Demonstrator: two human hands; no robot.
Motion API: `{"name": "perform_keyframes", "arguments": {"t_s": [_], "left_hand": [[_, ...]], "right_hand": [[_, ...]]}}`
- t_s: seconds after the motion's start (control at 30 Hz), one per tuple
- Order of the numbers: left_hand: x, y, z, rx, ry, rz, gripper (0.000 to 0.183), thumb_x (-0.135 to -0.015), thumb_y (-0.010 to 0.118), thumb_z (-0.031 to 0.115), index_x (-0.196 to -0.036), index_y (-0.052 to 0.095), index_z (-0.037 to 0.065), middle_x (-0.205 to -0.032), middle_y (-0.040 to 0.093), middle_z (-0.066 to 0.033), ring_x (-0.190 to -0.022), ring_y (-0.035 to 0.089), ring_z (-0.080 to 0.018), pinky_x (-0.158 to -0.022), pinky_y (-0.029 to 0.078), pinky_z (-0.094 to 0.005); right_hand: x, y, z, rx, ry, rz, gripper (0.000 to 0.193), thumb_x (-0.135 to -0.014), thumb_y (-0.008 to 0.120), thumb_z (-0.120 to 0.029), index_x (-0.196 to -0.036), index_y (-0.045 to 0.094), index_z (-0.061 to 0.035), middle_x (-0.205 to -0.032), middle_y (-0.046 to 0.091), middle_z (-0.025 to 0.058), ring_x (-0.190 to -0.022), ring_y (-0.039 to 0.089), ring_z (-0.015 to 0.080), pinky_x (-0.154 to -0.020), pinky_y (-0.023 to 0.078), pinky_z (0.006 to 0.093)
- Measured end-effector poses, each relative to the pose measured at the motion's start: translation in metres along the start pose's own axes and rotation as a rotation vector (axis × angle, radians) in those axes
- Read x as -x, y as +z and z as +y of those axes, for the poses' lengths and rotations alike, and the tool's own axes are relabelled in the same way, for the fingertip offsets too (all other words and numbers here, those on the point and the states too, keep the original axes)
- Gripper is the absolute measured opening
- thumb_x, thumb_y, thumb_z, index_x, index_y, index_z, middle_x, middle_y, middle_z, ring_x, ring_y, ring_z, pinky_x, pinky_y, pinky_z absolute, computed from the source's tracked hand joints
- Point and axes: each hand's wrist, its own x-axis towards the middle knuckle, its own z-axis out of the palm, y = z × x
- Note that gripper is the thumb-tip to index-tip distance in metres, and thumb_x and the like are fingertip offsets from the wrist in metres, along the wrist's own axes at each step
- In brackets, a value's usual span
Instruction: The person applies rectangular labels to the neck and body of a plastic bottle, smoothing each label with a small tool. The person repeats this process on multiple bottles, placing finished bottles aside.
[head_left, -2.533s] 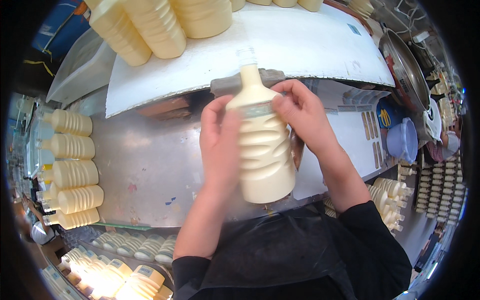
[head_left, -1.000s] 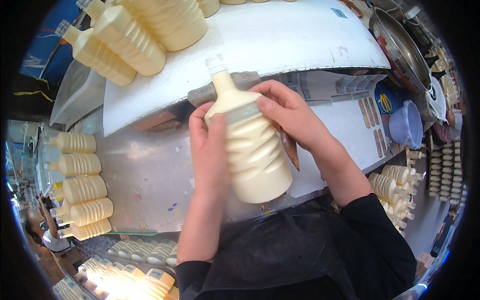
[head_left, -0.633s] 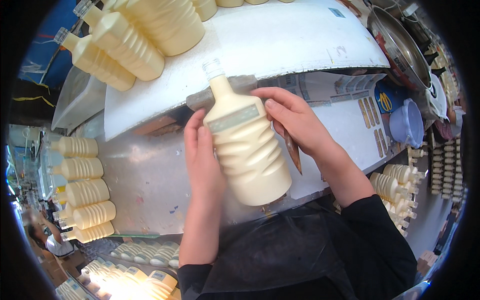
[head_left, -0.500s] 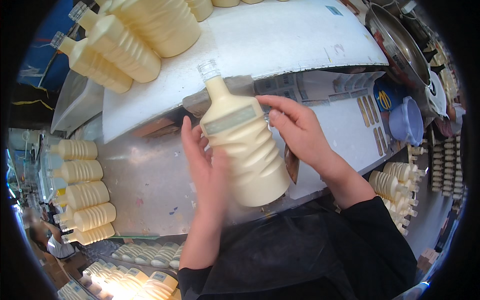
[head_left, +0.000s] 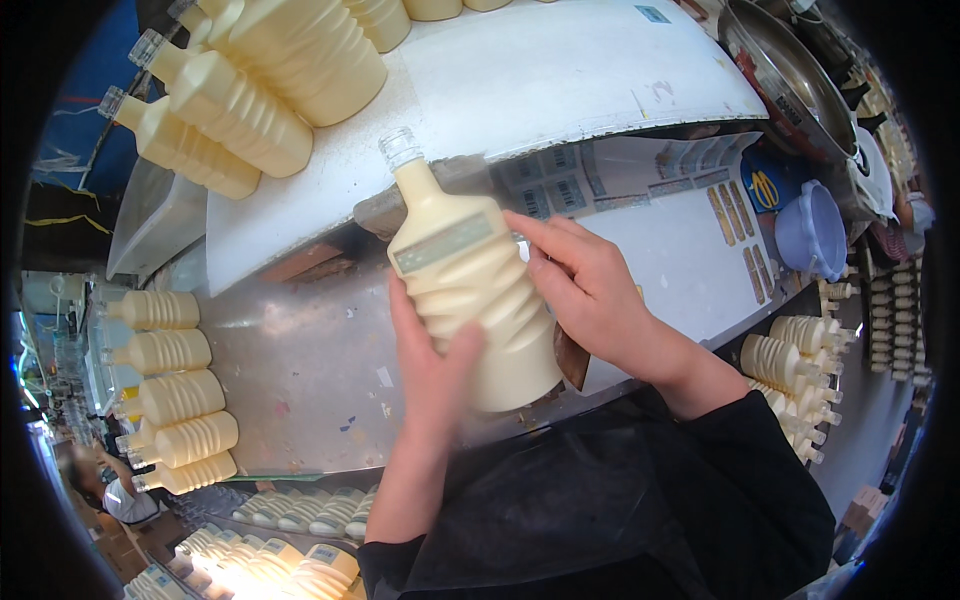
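Observation:
A cream plastic bottle (head_left: 480, 300) with wavy ribbed sides and a clear threaded neck tilts in front of me, neck pointing away and to the left. Across its shoulder runs a grey-green label (head_left: 452, 242). My left hand (head_left: 428, 370) grips the bottle's left side, the thumb blurred over the front. My right hand (head_left: 585, 285) is at the right shoulder, fingertips touching near the label's end and the other fingers curled. Beneath that hand sticks out a brown flat scraper-like piece (head_left: 571, 362), apparently held in the curled fingers, which are partly hidden.
Cream bottles (head_left: 240, 110) stand on the raised white board (head_left: 560, 75). More bottles (head_left: 170, 400) line the left table edge. A label sheet (head_left: 690, 240) lies right, beside a lavender bucket (head_left: 808, 235) and a metal pan (head_left: 790, 75). Another person (head_left: 105, 480) is at far left.
The bottle has shifted slightly left. My left hand has closed in against its side, and my right hand has come a little nearer to me with the brown piece.

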Motion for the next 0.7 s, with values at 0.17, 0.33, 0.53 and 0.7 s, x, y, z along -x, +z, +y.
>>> {"name": "perform_keyframes", "arguments": {"t_s": [0.17, 0.33, 0.53, 0.7], "left_hand": [[0.0, 0.001, 0.002, 0.055, 0.011, -0.016, 0.101, -0.081, 0.064, 0.006, -0.165, 0.009, 0.003, -0.159, 0.033, -0.0193, -0.145, 0.04, -0.0293, -0.12, 0.035, -0.0415], [0.001, -0.001, 0.0, 0.082, -0.004, 0.01, 0.102, -0.081, 0.066, 0.007, -0.165, 0.009, 0.002, -0.158, 0.036, -0.0194, -0.143, 0.044, -0.0292, -0.117, 0.038, -0.0412], [0.004, 0.0, 0.009, -0.137, 0.017, 0.033, 0.1, -0.084, 0.074, 0.011, -0.163, 0.014, 0.002, -0.145, 0.054, -0.0218, -0.129, 0.06, -0.0302, -0.108, 0.049, -0.0423], [0.004, 0.002, 0.018, -0.187, 0.1, 0.032, 0.096, -0.083, 0.078, 0.014, -0.16, 0.022, 0.001, -0.142, 0.056, -0.0226, -0.126, 0.063, -0.0314, -0.104, 0.052, -0.0421]], "right_hand": [[0.002, 0.002, 0.0, 0.031, -0.023, 0.011, 0.04, -0.095, 0.052, -0.004, -0.132, 0.062, 0.0049, -0.107, 0.067, 0.0243, -0.095, 0.067, 0.0401, -0.084, 0.053, 0.042], [0.003, 0.008, 0.01, -0.077, -0.008, 0.022, 0.042, -0.099, 0.052, -0.002, -0.139, 0.059, 0.003, -0.098, 0.064, 0.0108, -0.088, 0.06, 0.0204, -0.079, 0.049, 0.0309], [0.003, 0.008, 0.008, -0.257, 0.194, -0.033, 0.047, -0.096, 0.053, -0.001, -0.143, 0.059, 0.0003, -0.09, 0.061, 0.0011, -0.079, 0.054, 0.006, -0.074, 0.047, 0.0226], [0.004, 0.013, 0.015, -0.266, 0.229, -0.028, 0.048, -0.098, 0.052, 0.001, -0.145, 0.057, 0.0, -0.089, 0.06, -0.0018, -0.08, 0.052, 0.0051, -0.073, 0.046, 0.0216]]}}
